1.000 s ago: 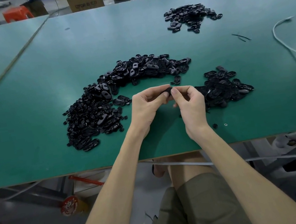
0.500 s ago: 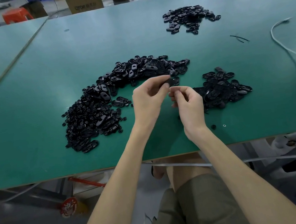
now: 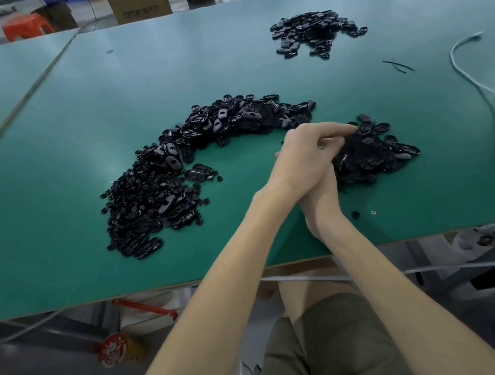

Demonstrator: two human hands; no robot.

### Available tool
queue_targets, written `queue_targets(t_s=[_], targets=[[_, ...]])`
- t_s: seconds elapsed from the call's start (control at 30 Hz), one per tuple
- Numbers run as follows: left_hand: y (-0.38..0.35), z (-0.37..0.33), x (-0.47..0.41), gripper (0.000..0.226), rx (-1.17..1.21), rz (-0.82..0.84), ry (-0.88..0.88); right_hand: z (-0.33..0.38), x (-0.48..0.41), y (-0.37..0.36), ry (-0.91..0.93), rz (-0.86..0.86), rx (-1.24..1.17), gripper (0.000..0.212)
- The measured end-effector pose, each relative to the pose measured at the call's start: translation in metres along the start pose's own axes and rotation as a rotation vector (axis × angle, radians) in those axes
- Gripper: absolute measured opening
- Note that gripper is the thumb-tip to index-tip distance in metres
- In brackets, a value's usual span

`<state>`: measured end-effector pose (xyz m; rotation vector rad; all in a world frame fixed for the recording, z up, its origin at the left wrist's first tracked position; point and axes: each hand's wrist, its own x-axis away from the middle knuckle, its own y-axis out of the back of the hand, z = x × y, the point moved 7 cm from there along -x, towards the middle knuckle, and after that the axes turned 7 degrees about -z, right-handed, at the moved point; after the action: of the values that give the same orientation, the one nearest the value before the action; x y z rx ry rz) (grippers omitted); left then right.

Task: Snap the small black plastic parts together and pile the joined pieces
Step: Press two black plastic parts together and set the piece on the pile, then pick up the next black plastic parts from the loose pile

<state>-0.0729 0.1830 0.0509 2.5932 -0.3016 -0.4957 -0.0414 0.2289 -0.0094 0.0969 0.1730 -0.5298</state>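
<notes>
Sitting toward the near right of the green table (image 3: 72,156), the small pile of black parts (image 3: 377,155), probably the joined pieces, has the left hand (image 3: 305,153) reaching it, fingertips (image 3: 349,130) at its upper edge. Whether that hand pinches a piece or is empty I cannot tell, because black blurs into black there. The right hand (image 3: 320,205) lies mostly hidden under the left wrist, so its grip is unreadable too. The big crescent of loose parts (image 3: 201,149) lies just left, and a third pile (image 3: 315,30) is well beyond. With the arms crossed, a careless wrist sweep could push joined pieces into the crescent, and a half-snapped piece might pop apart on landing.
</notes>
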Motion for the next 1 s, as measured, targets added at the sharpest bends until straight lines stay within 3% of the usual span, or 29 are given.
queue_targets(t_s=[0.13, 0.2, 0.3, 0.43, 0.77, 0.87, 0.93, 1.0], targets=[[0.05, 0.025, 0.009, 0.039, -0.034, -0.212, 0.093, -0.003, -0.001, -0.006, -0.09, 0.042, -0.092, 0.018], [0.08, 0.046, 0.014, 0.044, -0.244, -0.279, 0.162, -0.004, 0.0, -0.007, -0.104, 0.042, -0.112, 0.024], [0.119, 0.077, 0.023, 0.039, -0.695, -0.296, 0.299, -0.005, -0.001, -0.007, -0.131, 0.049, -0.135, 0.023], [0.14, 0.106, 0.034, 0.025, -0.847, -0.228, 0.427, -0.004, -0.001, -0.006, -0.12, 0.055, -0.12, 0.022], [0.135, 0.095, 0.042, 0.024, -0.685, -0.41, 0.278, -0.003, 0.0, -0.007, -0.113, 0.059, -0.127, 0.023], [0.121, 0.079, 0.041, 0.017, -0.249, -0.429, 0.2, 0.0, 0.001, -0.011, -0.08, 0.103, -0.114, 0.022], [0.107, 0.071, 0.04, 0.014, 0.13, -0.394, 0.213, 0.002, 0.002, -0.014, -0.057, 0.146, -0.117, 0.019], [0.09, 0.068, 0.04, 0.016, 0.34, -0.337, 0.264, 0.003, 0.002, -0.015, -0.041, 0.182, -0.14, 0.018]])
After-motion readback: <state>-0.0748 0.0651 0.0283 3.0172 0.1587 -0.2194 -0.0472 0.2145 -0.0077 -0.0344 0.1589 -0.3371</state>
